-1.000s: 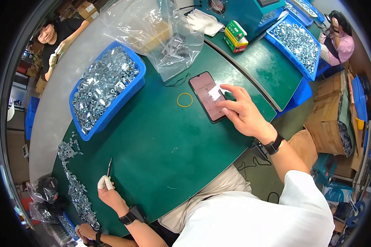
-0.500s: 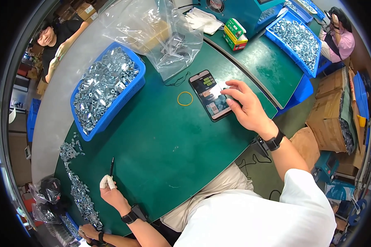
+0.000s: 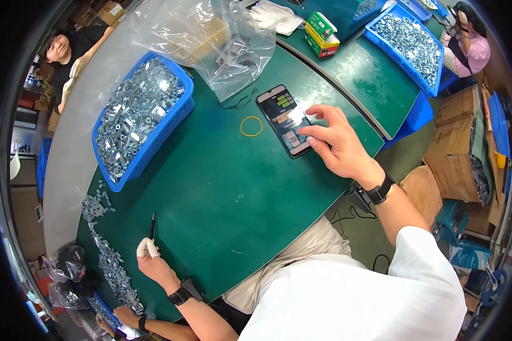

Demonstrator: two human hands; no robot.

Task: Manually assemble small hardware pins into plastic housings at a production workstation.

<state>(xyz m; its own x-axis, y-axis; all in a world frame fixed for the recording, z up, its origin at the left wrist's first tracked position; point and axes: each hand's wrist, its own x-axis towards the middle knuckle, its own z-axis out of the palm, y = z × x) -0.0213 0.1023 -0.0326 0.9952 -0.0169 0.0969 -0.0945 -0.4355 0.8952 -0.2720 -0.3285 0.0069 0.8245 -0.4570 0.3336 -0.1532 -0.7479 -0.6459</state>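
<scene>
Green is the table (image 3: 210,199), and a black phone (image 3: 281,116) lies on it with its screen lit. The right hand (image 3: 338,145) is over the phone's lower end, fingers bent and a little apart; I cannot tell if one touches the glass. The left hand (image 3: 153,264), with white finger covers (image 3: 147,246), pinches a thin dark stick (image 3: 152,223). A yellow rubber band (image 3: 251,136) lies near the phone.

phone screen (image 3: 283,117): showed green message bubbles (image 3: 284,103), writing too small to read
green-and-yellow box (image 3: 320,36): bore pale print, none legible
</scene>
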